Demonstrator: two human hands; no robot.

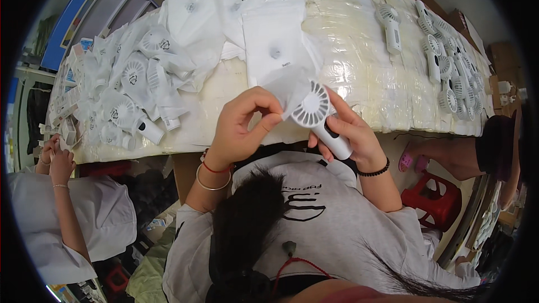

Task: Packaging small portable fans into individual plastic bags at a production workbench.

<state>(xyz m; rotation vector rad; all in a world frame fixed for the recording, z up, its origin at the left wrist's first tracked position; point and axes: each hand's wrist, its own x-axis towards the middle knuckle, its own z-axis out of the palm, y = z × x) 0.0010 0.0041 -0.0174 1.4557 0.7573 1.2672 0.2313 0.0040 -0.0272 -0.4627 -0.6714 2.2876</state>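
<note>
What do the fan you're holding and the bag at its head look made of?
Fan: looks like hard white plastic, smooth with a slight sheen, moulded grille slots. Bag: seems thin translucent plastic film; it creases softly where the left hand pinches it. Right hand grips the handle.

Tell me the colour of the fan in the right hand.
White, with a dark button on the handle; fan, right hand, head view.

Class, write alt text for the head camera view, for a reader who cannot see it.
A person's right hand grips a small white handheld fan by its handle while the left hand pinches a thin clear plastic bag at the fan's head. Beyond lie a plastic-wrapped table, a heap of bagged fans and rows of bare fans.
</note>
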